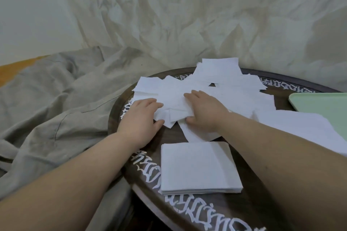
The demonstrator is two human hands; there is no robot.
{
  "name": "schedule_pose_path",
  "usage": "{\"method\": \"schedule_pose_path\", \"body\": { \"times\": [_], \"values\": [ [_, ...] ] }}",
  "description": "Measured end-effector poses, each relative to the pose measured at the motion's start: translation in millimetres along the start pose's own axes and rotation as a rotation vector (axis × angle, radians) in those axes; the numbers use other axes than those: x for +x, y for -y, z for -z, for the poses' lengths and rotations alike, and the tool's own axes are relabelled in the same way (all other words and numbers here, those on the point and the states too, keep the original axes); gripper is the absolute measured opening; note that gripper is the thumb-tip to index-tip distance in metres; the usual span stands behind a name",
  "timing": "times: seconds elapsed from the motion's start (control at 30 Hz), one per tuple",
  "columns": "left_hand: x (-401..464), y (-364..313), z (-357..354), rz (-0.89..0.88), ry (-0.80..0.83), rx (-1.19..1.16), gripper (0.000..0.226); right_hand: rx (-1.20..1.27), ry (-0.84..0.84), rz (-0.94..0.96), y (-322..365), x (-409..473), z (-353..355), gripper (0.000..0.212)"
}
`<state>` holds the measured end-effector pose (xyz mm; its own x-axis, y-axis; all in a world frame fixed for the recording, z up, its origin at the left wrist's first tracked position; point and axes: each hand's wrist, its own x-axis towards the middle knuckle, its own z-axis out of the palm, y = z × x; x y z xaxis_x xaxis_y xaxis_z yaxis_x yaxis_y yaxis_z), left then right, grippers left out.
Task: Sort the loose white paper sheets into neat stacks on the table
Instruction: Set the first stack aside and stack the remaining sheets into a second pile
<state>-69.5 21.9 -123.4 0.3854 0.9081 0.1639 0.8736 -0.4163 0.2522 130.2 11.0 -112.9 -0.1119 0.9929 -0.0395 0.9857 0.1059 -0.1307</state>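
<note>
A loose heap of white paper sheets (221, 84) lies spread across the far half of the round dark table (189, 137). A neat square stack of white sheets (197, 167) sits near the table's front. My left hand (139, 120) lies at the heap's left edge, thumb under and fingers over a few sheets (173, 116). My right hand (204, 110) rests on the same sheets from the right, fingers flat on top and thumb at their near edge. A further flat pile of sheets (300, 127) lies to the right, partly hidden by my right forearm.
A pale green tray (323, 107) sits at the table's right edge. White lettering rings the table's rim (150, 170). Crumpled grey cloth (56, 108) covers the area left of the table, and a pale wrinkled sheet (187, 24) hangs behind it.
</note>
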Motion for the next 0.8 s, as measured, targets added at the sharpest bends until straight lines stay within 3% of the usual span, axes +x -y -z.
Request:
{"method": "schedule_pose_path", "body": {
  "times": [0.13,0.23,0.4,0.5,0.6,0.7,0.8],
  "values": [
    [6.3,9.2,-13.9,-0.019,0.021,0.014,0.050,0.070,-0.057,-0.035,-1.5,14.2,-8.1,0.047],
    [8.1,7.7,-16.8,-0.033,-0.009,-0.006,0.048,-0.015,-0.119,-0.048,-4.8,21.2,-11.1,0.025],
    [13.8,-2.1,-4.5,0.040,-0.056,-0.119,0.030,0.022,-0.305,-0.080,-5.4,17.7,6.5,0.026],
    [17.6,-17.6,11.5,0.239,-0.003,-0.460,0.042,0.056,-0.360,-0.075,-1.8,7.4,13.2,0.026],
    [20.3,-34.9,17.4,0.430,0.060,-0.842,0.058,0.084,-0.354,-0.024,-0.4,-5.6,12.2,0.039],
    [20.4,-49.9,19.6,0.526,0.220,-1.177,0.047,0.065,-0.315,0.034,1.8,-17.5,11.4,0.047],
    [23.4,-61.3,21.5,0.545,0.318,-1.410,0.047,0.081,-0.282,0.125,8.7,-24.0,13.3,0.039]
  ]
}}
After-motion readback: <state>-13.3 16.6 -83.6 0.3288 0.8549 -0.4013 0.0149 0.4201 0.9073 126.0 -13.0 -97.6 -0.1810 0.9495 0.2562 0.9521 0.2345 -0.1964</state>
